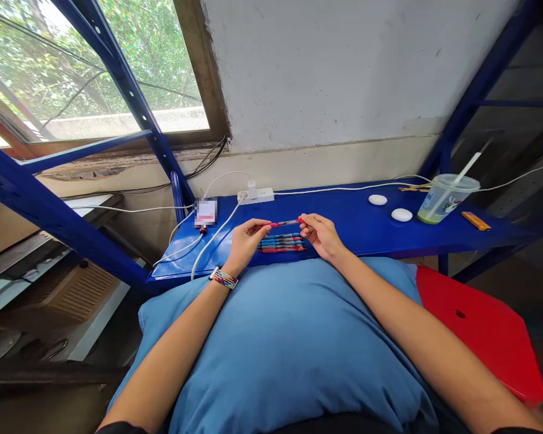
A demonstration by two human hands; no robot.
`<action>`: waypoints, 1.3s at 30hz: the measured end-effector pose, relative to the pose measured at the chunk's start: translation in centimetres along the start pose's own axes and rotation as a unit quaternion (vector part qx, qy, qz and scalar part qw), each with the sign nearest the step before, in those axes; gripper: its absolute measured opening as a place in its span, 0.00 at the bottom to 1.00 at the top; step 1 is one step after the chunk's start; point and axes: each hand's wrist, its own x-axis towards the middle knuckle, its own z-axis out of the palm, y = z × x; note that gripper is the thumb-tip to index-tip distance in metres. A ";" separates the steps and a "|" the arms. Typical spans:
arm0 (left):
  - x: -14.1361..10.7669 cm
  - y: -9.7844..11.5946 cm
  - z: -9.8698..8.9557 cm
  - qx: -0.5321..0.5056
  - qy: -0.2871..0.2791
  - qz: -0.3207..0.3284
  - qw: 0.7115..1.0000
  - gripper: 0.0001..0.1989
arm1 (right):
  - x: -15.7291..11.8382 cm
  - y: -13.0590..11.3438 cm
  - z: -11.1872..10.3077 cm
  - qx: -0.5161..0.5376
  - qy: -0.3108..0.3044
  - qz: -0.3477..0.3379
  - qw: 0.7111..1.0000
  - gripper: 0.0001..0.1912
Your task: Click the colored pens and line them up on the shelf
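A red pen [286,223] with a clear middle is stretched level between my two hands, above the blue shelf. My left hand [245,241] pinches one end of it between thumb and fingers. At the other end, the fingertips of my right hand [322,236] are closed on the pen. Just below it, several pens [280,242] lie side by side in a row on the shelf, blue ones and red ones among them. A colourful woven band [223,277] is round my left wrist.
On the blue shelf [344,211] stand a power strip [263,194] with cables, a plastic cup [447,199] with a straw, two white rounded objects [402,215] and an orange object [476,221]. A blue cushion [289,337] lies under my arms, beside a red stool [479,331].
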 end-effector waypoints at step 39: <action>0.0 0.0 0.2 -0.061 0.033 -0.023 0.997 0.20 | -0.7 -1.5 0.4 0.276 -0.071 0.186 0.940 0.14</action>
